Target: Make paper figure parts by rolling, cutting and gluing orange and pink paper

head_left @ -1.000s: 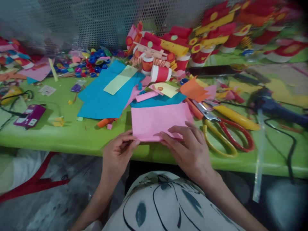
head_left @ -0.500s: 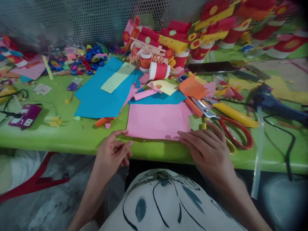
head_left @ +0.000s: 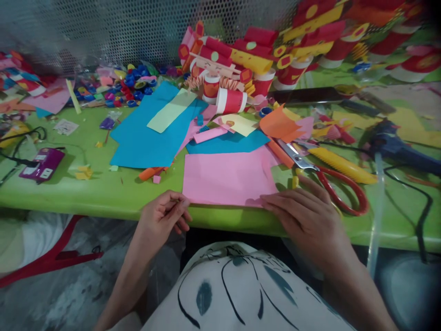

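A pink sheet of paper (head_left: 227,177) lies flat at the table's front edge, right before me. My left hand (head_left: 167,214) pinches its near left corner between thumb and forefinger. At the near right corner, the fingertips of my right hand (head_left: 303,211) rest on the paper, with the thumb hidden below, so the grip looks closed on it. Red-handled scissors (head_left: 322,177) lie just beyond my right hand, blades pointing away to the left. Blue paper (head_left: 148,133) with a pale green strip (head_left: 172,110) on it lies behind and left of the pink sheet.
Red-and-white paper cups (head_left: 231,101) with rolled-paper figures stand at the back. A blue glue gun (head_left: 396,145) with a cable lies at right. A purple box (head_left: 43,164) with wires sits at left. Bottle caps (head_left: 127,85) are heaped by the perforated panel (head_left: 103,32).
The left thumb and forefinger have closed on the pink paper's corner. The sheet's near edge has shifted slightly toward me. My right hand stays at the other corner.
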Demonstrator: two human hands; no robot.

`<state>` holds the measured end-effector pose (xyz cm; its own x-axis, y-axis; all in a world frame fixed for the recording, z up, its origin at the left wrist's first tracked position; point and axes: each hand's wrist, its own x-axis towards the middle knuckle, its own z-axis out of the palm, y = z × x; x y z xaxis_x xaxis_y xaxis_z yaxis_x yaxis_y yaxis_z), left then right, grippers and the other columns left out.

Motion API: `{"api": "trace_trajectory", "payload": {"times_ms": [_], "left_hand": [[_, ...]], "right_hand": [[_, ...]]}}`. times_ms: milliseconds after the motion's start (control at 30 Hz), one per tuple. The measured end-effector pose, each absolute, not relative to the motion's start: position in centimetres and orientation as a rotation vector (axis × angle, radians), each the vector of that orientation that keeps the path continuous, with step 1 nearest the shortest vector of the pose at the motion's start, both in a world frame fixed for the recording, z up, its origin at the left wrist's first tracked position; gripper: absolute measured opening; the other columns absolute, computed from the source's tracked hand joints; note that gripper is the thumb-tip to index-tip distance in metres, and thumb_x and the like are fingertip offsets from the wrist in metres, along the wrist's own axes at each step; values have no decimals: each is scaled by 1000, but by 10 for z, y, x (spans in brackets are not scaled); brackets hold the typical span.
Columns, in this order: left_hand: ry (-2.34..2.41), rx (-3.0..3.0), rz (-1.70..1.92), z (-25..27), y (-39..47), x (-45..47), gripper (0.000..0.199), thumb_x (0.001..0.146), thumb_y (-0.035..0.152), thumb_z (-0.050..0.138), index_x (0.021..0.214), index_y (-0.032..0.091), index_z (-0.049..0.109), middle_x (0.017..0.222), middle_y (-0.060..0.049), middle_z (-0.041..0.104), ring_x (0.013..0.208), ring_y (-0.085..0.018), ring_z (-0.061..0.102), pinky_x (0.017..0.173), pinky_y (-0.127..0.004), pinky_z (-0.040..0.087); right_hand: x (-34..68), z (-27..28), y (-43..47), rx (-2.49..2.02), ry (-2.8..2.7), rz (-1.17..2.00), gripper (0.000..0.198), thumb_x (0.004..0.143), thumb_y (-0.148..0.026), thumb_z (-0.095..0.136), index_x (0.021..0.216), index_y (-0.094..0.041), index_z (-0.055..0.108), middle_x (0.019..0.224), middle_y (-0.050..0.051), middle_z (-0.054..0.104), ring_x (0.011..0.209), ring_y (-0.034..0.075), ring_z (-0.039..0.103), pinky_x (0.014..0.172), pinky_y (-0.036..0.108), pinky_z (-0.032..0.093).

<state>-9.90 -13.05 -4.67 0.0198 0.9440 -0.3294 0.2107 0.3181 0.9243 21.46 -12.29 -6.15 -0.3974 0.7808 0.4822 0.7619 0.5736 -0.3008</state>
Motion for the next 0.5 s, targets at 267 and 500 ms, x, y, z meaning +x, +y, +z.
{"api": "trace_trajectory", "payload": {"times_ms": [267,500], "left_hand": [[1522,1090,973,-49,-139,-92,26,91,41,74,86,17,69,74,-4,76,62,-15,72,56,-23,60],[1718,1217,1006,-52,-143,-83,25,91,39,73,79,18,65,63,1,70,52,-12,66,53,-22,55]], "right_hand": [[219,-62,-126,-1325,-2189,-7,13,102,-25,59,101,-24,72,84,2,77,75,22,71,104,57,43],[216,-63,-128,-1416,-2171,35,15,103,-31,55,95,-25,66,81,1,74,75,22,70,104,54,41]]}}
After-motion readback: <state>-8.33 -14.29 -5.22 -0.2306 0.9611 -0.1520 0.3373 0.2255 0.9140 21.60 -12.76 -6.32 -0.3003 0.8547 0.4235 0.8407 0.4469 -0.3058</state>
